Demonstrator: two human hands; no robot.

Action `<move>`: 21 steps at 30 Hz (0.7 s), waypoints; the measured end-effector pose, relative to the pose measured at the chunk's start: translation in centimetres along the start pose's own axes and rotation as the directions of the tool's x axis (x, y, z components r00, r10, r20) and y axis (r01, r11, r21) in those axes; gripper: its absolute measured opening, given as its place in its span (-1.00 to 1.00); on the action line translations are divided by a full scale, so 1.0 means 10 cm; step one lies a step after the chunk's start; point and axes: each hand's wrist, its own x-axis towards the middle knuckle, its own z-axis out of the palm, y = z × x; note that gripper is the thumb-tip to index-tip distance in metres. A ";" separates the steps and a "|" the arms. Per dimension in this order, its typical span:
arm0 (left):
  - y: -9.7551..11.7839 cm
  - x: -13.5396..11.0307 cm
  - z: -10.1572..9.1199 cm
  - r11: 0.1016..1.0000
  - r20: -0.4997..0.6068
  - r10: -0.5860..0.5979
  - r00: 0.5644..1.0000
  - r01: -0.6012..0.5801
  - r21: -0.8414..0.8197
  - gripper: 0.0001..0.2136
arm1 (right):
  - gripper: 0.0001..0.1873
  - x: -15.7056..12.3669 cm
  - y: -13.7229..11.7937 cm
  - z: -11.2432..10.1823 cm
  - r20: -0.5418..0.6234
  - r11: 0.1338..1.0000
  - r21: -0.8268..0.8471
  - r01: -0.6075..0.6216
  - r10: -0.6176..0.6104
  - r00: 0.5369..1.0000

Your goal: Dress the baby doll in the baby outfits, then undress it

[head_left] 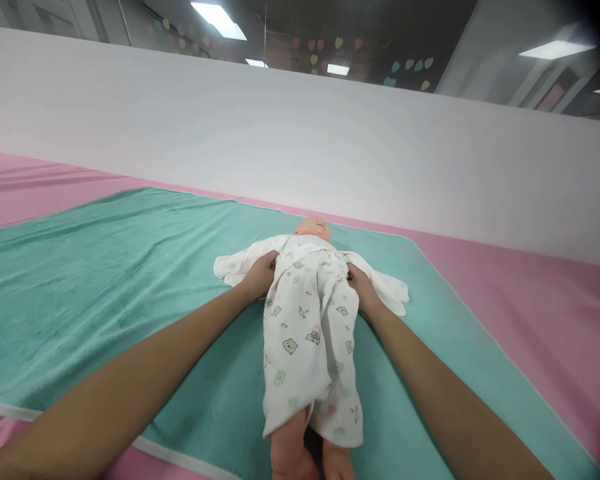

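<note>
Bare legs of peach plastic baby doll [289, 455] nearest, doll face-up on teal terry towel [105, 280] over pink sheet [530, 280]. Left hand [257, 275] and right hand [363, 288] flank the torso, fingers closed on white animal-print cotton gown [305, 327].

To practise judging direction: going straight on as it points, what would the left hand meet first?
Probably the chest of the peach plastic baby doll, under the white printed cloth garment that the left hand touches.
</note>
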 end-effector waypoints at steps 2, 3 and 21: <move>0.02 0.00 -0.01 0.999 0.000 0.003 1.000 -0.003 0.033 -0.94 | -0.89 0.01 0.02 -0.01 0.059 0.998 0.058 -0.009 0.006 0.998; 0.03 0.00 -0.01 0.999 -0.004 -0.003 1.000 0.003 0.047 -0.93 | -0.87 0.01 0.03 -0.01 0.085 0.995 0.098 -0.023 0.015 0.996; 0.25 -0.22 -0.06 0.994 -0.305 -0.011 0.952 0.043 0.099 -0.88 | -0.77 -0.05 -0.04 -0.02 -0.031 0.986 0.158 -0.045 0.050 0.998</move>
